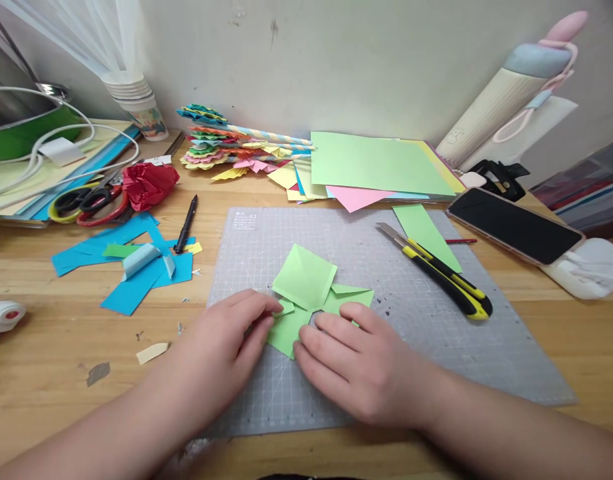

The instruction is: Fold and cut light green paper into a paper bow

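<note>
Several light green folded paper pieces (305, 277) lie together on a grey gridded cutting mat (266, 400), one square piece on top at the back and others spread around it. My left hand (239, 333) is closed at their left side, thumb and forefinger pinching a small folded flap. On the lower right side, my right hand (359, 357) has its fingers curled and pressed together on the paper; its fingertips touch the lower piece, and the thumb is hidden. To the right a black and yellow utility knife (436, 273) rests with its blade out, beside a green paper strip (426, 233).
Blue paper scraps (136, 273), a black pen (187, 223), scissors (93, 200) and crumpled red paper (150, 183) lie left. Behind are pleated paper flowers (206, 143) and green sheets (376, 163). A phone (516, 223) is at right, below a leaning cream umbrella-like tube (496, 100).
</note>
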`<state>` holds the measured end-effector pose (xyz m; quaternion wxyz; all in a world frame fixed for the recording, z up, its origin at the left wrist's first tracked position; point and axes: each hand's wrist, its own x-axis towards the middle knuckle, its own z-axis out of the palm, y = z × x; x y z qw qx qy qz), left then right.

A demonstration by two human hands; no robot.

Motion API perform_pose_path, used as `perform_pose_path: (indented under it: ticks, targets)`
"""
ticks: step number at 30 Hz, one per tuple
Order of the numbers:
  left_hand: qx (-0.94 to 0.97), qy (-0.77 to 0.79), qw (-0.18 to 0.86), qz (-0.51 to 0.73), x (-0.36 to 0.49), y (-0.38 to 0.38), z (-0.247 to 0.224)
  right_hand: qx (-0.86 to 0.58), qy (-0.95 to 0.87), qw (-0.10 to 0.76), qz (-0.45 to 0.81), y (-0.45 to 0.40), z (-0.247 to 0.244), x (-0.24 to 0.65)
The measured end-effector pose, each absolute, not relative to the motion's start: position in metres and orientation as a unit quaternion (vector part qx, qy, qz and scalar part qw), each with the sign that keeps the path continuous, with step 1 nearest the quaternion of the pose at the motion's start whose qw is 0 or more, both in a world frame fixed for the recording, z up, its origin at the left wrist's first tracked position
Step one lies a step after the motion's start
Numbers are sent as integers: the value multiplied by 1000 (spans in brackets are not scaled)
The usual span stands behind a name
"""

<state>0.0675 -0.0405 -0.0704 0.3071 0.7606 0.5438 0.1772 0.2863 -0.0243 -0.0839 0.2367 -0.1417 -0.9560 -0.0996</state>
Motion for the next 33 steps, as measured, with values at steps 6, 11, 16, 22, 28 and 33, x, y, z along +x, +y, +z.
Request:
perform_pose_path:
  ticks: [6,11,16,22,28,33]
  targets:
    - [759,543,310,180,67,-45,-70,-154,-964,204,-80,-21,-83,299]
    - [769,582,236,125,61,-39,-70,-139,-967,198,-83,-23,-80,293]
    - [771,580,231,129,60,-37,-69,-76,-962,235,-116,-16,-81,276]
    - [772,566,256,136,60,-37,-68,-108,-962,229,-100,-12,-79,271]
    - [816,491,282,119,68,-45,-72,-140,-968,198,-67,-18,-80,304]
    - [869,437,226,43,75,-48,-64,-177,-966,187,10,-21,-82,321]
